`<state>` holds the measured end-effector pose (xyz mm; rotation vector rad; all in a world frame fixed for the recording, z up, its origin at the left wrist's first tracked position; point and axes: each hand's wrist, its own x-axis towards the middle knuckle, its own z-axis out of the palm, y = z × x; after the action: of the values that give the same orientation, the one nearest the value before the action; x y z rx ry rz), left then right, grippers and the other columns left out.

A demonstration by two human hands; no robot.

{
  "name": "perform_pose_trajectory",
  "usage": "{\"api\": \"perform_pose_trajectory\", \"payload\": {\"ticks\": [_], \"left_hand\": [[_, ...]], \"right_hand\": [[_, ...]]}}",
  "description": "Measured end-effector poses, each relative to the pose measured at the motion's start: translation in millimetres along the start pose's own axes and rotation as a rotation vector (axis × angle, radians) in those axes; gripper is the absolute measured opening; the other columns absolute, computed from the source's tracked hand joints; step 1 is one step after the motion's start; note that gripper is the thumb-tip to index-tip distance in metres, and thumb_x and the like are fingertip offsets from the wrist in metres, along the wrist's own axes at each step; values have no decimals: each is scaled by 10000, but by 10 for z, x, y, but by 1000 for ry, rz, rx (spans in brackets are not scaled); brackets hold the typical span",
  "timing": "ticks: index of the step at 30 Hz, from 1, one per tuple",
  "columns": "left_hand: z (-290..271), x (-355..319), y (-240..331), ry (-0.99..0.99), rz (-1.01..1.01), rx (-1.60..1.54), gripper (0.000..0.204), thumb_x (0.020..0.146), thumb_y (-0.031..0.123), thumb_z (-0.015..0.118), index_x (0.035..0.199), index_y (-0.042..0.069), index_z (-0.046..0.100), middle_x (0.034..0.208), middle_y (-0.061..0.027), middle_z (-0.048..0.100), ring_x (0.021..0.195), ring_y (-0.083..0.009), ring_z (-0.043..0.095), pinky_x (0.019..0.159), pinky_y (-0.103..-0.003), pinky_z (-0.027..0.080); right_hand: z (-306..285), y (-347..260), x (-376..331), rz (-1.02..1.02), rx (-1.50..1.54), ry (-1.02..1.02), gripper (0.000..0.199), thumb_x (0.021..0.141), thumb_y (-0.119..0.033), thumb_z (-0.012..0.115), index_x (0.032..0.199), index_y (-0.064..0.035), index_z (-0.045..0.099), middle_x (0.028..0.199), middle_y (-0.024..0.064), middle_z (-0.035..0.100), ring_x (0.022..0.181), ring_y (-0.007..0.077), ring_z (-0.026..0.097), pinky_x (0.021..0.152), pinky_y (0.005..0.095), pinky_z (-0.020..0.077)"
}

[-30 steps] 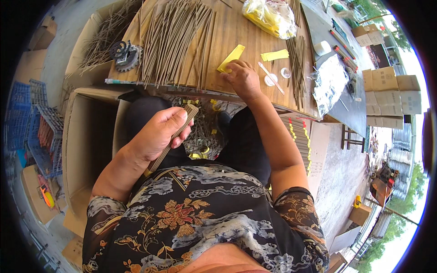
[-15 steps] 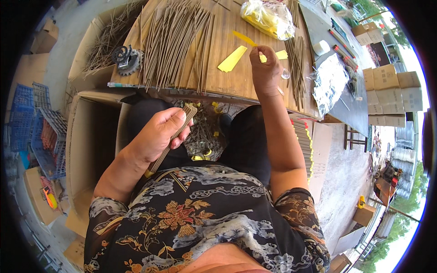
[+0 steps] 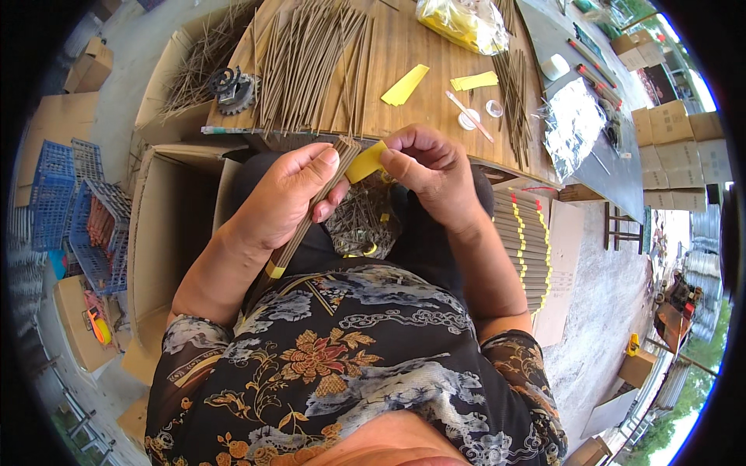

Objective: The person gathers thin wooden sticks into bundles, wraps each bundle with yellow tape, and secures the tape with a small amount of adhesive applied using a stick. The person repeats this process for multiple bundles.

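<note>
Left hand (image 3: pixel 284 198) is clenched around a bundle of thin brown sticks (image 3: pixel 311 213), held over the lap, near edge of the wooden table (image 3: pixel 388 54); the bundle runs diagonally, top end up by the fingertips, bottom end already banded with a yellow wrap (image 3: pixel 275 270) down by the wrist. Right hand (image 3: pixel 431 171) pinches a yellow paper strip (image 3: pixel 367 161) between thumb and fingers, strip touching the top end of the bundle. Risks as I judge them: the strip is small and held only at one edge, so it could slip or crease if the pinch loosens while it goes around; the top ends are unbanded, so a slack left hold could let sticks splay or slide out and drop into the loose pile in the lap (image 3: pixel 361 221). If the strip goes on crooked it may not close over itself. Can't tell whether the strip has glue on it. Far on the table: loose sticks spread out (image 3: pixel 311 54), spare yellow strips (image 3: pixel 404 85) and (image 3: pixel 474 80), a small round dish with a thin stick across it (image 3: pixel 468 118), a yellow plastic bag (image 3: pixel 458 19), crumpled foil (image 3: pixel 571 124) far right. Finished banded bundles (image 3: pixel 528 248) are stacked to the right, a cardboard box (image 3: pixel 167 233) to the left.
</note>
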<state>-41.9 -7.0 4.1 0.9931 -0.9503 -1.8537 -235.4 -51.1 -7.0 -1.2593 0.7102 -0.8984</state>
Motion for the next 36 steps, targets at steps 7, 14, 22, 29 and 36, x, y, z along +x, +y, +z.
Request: {"api": "perform_pose_trajectory", "payload": {"ticks": [7, 14, 22, 29, 36], "left_hand": [[100, -18, 69, 82, 85, 34, 284, 922, 306, 412, 937, 36, 498, 672, -6, 477, 526, -37, 401, 466, -148, 332], [193, -54, 49, 63, 68, 39, 283, 922, 304, 414, 955, 35, 498, 683, -12, 479, 520, -36, 391, 459, -147, 325], [178, -196, -6, 27, 49, 146, 320, 920, 301, 419, 1029, 11, 500, 711, -16, 483, 552, -46, 404, 488, -154, 327], [272, -258, -100, 66, 42, 137, 278, 920, 226, 430, 1065, -2, 501, 697, 5, 489, 558, -28, 403, 489, -148, 328], [265, -257, -168, 30, 56, 140, 304, 920, 286, 423, 1041, 15, 490, 727, -10, 473, 602, -64, 410, 518, -181, 337]], "right_hand": [[319, 279, -122, -208, 173, 103, 408, 741, -107, 696, 1088, -19, 499, 1030, 21, 531, 906, 109, 518, 838, 242, 413], [424, 203, -138, -339, 390, 297, 136, 838, -32, 547, 969, -1, 526, 969, 75, 584, 876, 130, 556, 791, 277, 450], [211, -256, -322, -41, 190, 77, 138, 870, -60, 498, 974, 18, 545, 786, 69, 598, 696, 116, 569, 670, 231, 475], [297, -206, -367, 130, -86, 5, 189, 818, -159, 622, 855, 22, 580, 708, 1, 579, 613, 23, 488, 517, 158, 390], [321, -230, -352, 113, -214, 49, 188, 791, -156, 657, 796, 21, 596, 691, -15, 575, 621, 7, 470, 517, 145, 379]]}}
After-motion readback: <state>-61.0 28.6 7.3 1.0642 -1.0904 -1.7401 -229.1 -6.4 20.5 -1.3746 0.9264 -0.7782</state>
